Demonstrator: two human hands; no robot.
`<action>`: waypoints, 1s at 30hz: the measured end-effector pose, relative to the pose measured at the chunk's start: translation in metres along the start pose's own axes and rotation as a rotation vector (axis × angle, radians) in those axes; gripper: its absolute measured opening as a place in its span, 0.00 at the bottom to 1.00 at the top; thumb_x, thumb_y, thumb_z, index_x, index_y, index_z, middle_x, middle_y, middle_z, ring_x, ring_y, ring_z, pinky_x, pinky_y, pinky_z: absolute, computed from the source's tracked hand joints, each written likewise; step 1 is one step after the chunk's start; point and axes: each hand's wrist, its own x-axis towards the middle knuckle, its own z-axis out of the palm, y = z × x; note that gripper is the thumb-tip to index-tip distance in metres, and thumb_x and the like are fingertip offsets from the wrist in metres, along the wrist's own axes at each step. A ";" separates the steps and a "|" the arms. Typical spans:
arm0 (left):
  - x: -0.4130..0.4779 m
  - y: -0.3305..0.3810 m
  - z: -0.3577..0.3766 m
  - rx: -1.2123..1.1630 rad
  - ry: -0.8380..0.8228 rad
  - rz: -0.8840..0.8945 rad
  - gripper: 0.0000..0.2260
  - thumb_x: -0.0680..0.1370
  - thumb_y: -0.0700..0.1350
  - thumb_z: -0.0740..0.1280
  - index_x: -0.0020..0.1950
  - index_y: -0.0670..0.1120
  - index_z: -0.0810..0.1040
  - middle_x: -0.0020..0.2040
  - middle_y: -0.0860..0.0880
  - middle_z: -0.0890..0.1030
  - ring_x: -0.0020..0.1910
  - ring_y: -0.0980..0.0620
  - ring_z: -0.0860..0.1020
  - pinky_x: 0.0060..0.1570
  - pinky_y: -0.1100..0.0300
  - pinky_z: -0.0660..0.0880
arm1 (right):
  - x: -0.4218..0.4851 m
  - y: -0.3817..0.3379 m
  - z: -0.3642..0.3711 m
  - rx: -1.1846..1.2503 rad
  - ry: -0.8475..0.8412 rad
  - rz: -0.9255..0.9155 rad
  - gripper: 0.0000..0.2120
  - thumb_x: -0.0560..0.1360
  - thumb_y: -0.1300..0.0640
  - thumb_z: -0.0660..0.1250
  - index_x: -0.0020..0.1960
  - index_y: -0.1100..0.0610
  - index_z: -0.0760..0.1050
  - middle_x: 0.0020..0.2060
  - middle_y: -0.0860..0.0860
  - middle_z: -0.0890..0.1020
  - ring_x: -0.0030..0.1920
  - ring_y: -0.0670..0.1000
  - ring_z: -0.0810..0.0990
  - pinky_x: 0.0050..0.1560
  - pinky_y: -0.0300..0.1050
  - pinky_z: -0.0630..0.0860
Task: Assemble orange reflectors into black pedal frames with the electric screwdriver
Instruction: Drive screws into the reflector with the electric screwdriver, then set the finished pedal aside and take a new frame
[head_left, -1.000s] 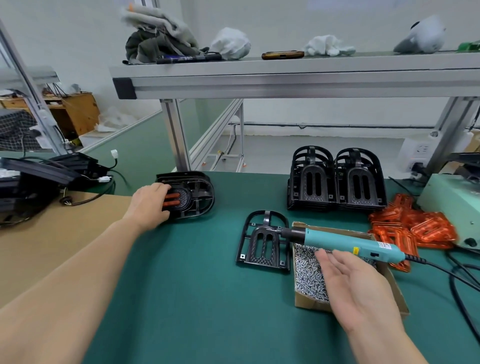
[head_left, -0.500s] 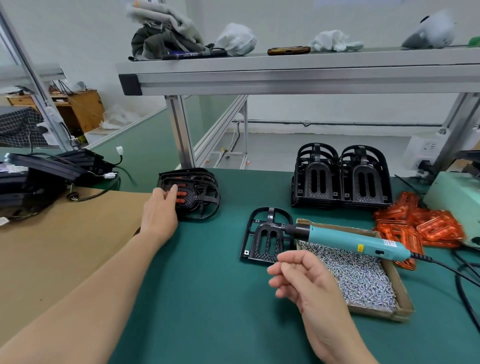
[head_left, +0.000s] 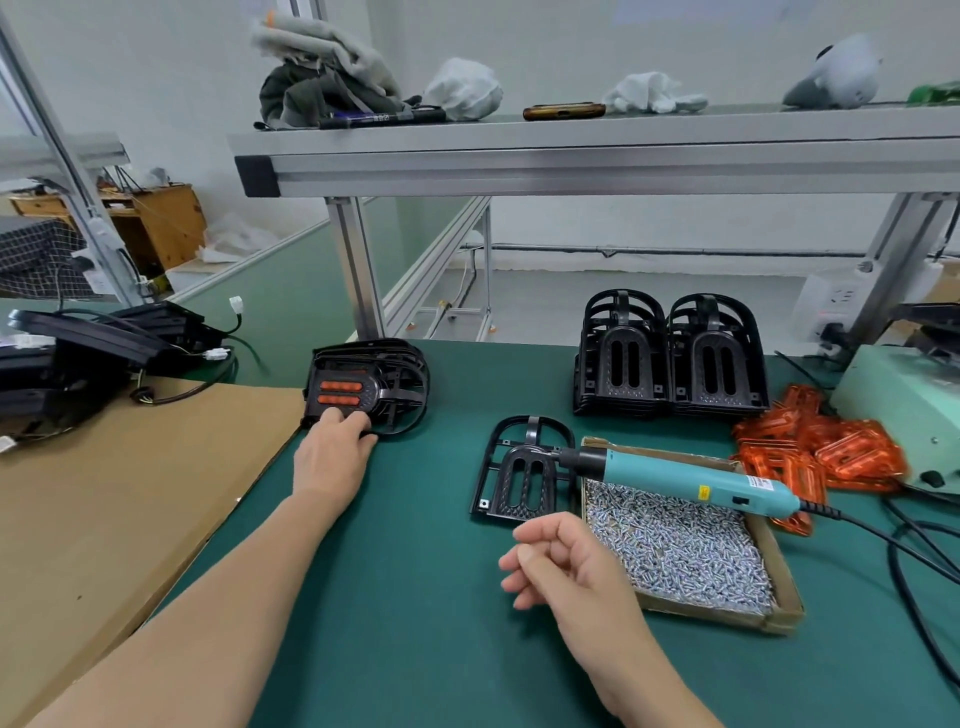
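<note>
Left grip (head_left: 330, 457): out at the far left of the green desk (head_left: 415, 597), fingertips down on the near edge of the assembled pedal (head_left: 374, 387), thumb lying off to the side, nothing clasped.
Right grip (head_left: 566, 571): hovering low over the desk, fingers curled in, thumb against the forefinger, and nothing visible between them.
Assembled pedal: top of a small stack, long axis running left to right, rounded end to the right, square end to the left by the cardboard sheet (head_left: 130, 493); two orange bars (head_left: 340, 393) show through its face.
Loose frame (head_left: 519, 467): flat on the desk at centre, long axis running away from the person, arched end far, square end near. It sits just beyond the right grip and well to the right of the left grip.
Electric screwdriver (head_left: 675, 475): lying nearly left to right, nose pointing left onto the loose frame, cable end to the right, body propped across the far rim of the screw box (head_left: 769, 618). It is beyond the right grip, not touched.
Screws (head_left: 675, 545): a bed of them in the box, just right of the right grip.
Frame stacks (head_left: 670, 358): two black piles side by side at the back, arched ends far.
Orange reflectors (head_left: 831, 452): a loose heap at far right, behind the screwdriver's cable end.
</note>
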 end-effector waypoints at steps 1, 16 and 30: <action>-0.001 0.000 0.000 0.003 -0.001 0.004 0.10 0.80 0.47 0.66 0.58 0.46 0.78 0.47 0.47 0.72 0.48 0.42 0.74 0.45 0.51 0.72 | 0.001 0.002 0.001 -0.029 -0.007 0.008 0.08 0.81 0.70 0.61 0.53 0.62 0.76 0.40 0.56 0.85 0.37 0.49 0.83 0.38 0.39 0.78; -0.111 0.115 -0.017 -0.276 -0.241 0.512 0.18 0.70 0.60 0.66 0.55 0.54 0.77 0.63 0.52 0.68 0.60 0.51 0.67 0.59 0.53 0.66 | -0.007 -0.007 -0.008 0.034 0.026 -0.074 0.04 0.79 0.70 0.65 0.49 0.64 0.77 0.36 0.55 0.84 0.33 0.49 0.81 0.31 0.39 0.74; -0.150 0.078 -0.041 -0.140 0.039 0.634 0.05 0.78 0.40 0.69 0.53 0.44 0.77 0.49 0.51 0.74 0.44 0.49 0.75 0.42 0.53 0.77 | -0.029 0.000 -0.031 -0.021 0.100 -0.042 0.07 0.79 0.70 0.62 0.49 0.62 0.77 0.36 0.53 0.85 0.33 0.47 0.82 0.33 0.39 0.76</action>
